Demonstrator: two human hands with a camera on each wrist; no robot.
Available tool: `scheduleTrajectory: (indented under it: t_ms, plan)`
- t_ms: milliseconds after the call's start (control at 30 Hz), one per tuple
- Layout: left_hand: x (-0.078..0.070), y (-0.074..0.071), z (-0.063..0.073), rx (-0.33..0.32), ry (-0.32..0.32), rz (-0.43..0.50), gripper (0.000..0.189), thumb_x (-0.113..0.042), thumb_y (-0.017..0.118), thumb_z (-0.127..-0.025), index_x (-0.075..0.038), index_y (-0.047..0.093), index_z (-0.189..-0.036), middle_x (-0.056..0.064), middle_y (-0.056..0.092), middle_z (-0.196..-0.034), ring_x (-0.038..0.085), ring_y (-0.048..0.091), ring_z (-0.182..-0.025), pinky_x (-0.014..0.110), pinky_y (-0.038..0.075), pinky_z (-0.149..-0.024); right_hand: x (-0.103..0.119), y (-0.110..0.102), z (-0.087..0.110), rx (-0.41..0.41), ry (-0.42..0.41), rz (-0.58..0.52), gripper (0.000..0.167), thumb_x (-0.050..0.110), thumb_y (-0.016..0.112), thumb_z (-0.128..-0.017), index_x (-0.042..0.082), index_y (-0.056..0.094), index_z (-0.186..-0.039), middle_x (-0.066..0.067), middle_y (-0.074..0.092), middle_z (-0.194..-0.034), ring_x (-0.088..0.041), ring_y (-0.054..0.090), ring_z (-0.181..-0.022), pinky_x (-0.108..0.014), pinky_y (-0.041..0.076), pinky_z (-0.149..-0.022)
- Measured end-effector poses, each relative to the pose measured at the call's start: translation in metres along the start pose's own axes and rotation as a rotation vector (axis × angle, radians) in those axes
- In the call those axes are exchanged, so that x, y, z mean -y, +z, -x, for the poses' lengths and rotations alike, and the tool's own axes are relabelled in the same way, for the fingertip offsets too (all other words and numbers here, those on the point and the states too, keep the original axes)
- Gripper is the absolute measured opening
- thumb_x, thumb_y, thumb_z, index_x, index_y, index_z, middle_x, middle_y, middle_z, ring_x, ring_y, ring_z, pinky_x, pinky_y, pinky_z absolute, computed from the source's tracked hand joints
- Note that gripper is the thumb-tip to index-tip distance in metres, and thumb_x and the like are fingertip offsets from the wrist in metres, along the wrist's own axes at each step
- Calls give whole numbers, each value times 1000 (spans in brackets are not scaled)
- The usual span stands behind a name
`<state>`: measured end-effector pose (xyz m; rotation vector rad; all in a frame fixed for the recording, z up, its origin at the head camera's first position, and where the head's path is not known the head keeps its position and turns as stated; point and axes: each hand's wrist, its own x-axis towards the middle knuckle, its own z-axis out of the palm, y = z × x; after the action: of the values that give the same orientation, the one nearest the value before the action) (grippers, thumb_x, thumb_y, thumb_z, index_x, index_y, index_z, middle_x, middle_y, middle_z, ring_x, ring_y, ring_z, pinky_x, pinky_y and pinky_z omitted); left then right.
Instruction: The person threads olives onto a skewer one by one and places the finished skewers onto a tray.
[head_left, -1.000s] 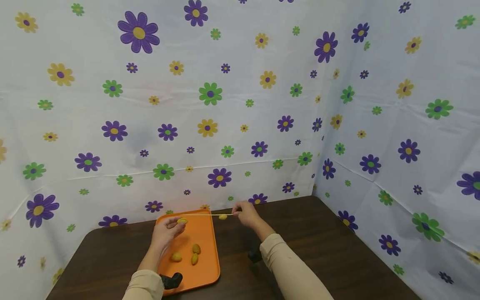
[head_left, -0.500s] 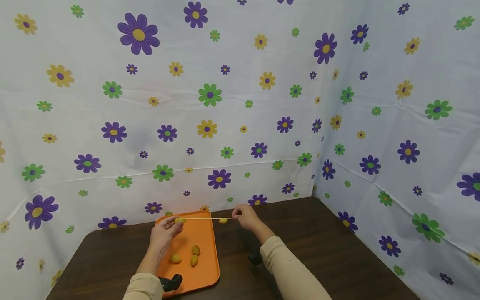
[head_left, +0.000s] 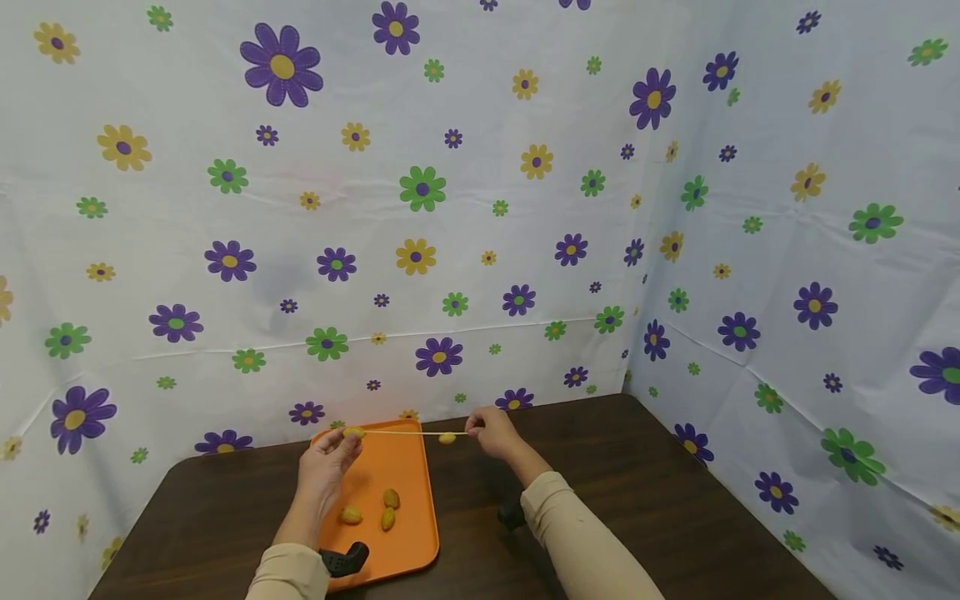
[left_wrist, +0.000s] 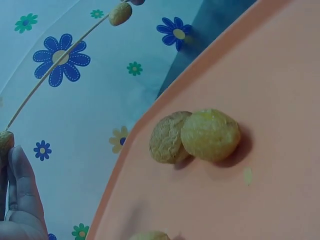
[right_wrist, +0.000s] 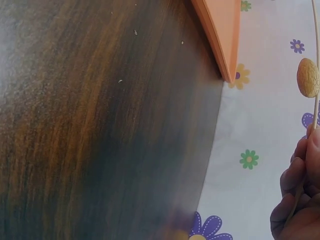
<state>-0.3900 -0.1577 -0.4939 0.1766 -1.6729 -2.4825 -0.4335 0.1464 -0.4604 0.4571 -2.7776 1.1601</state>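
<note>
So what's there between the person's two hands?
In the head view, a thin stick spans from the left hand to the right hand, with one yellow lump along it, nearer the right; a second lump is at the left hand.

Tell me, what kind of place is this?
Probably an indoor corner set up for handwork. You can see a dark table, flowered sheeting behind it and on the right, and an orange tray with small yellow lumps.
</note>
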Motion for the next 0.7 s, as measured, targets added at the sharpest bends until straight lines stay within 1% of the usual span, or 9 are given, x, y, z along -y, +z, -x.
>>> scheduleTrajectory:
  t_ms: [67, 133, 300, 400, 533, 600, 700]
  plan:
    - [0, 2, 0, -7, 0, 25, 39, -12, 65, -99, 5, 54, -132, -6, 67, -92, 11, 71, -90, 24, 58, -87, 0, 0, 1, -3, 0, 1, 16, -6, 66, -93, 5, 66, -82, -3, 60, -80, -16, 51, -73, -29, 48, -64]
    - [0, 3, -1, -4, 1, 27, 41, -12, 65, -98, 5, 54, -134, -5, 67, -94, 9, 71, -88, 25, 58, -89, 0, 0, 1, -7, 3, -2, 16, -6, 66, -94, 5, 66, -82, -3, 60, -80, -16, 52, -73, -29, 48, -65]
    - [-1, 7, -2, -4, -7, 54, 56, -15, 69, -96, 8, 48, -143, -6, 67, -96, 7, 71, -88, 24, 56, -90, 4, -2, 2, -18, -4, -12, 16, -6, 66, -94, 5, 66, -82, -3, 61, -81, -17, 52, -75, -31, 49, -67]
    - [-1, 9, -2, -19, -20, 78, 59, -15, 71, -94, 9, 49, -143, -6, 70, -94, 9, 72, -88, 24, 57, -89, 4, -2, 2, -21, -12, -8, 16, -6, 66, -93, 5, 66, -82, -3, 60, -81, -17, 52, -75, -31, 49, -66]
    - [-1, 10, 0, -22, -30, 77, 60, -13, 70, -95, 9, 46, -146, -7, 70, -95, 9, 72, -89, 24, 57, -89, 4, -1, 2, -27, -15, -5, 17, -6, 66, -93, 5, 66, -80, -3, 60, -79, -16, 52, -73, -30, 48, -65]
    - [0, 10, 1, -10, -23, 59, 63, -12, 70, -96, 10, 42, -148, -8, 69, -96, 7, 72, -89, 24, 56, -90, 4, 0, 2, -32, -20, -1, 18, -6, 66, -93, 5, 66, -80, -3, 60, -79, -16, 52, -73, -29, 48, -65]
    - [0, 11, 3, -11, -15, 48, 64, -14, 70, -96, 11, 42, -148, -8, 69, -95, 7, 72, -90, 23, 56, -90, 5, 2, 2, -36, -36, 7, 18, -7, 66, -93, 5, 66, -79, -3, 60, -78, -15, 51, -72, -28, 47, -65]
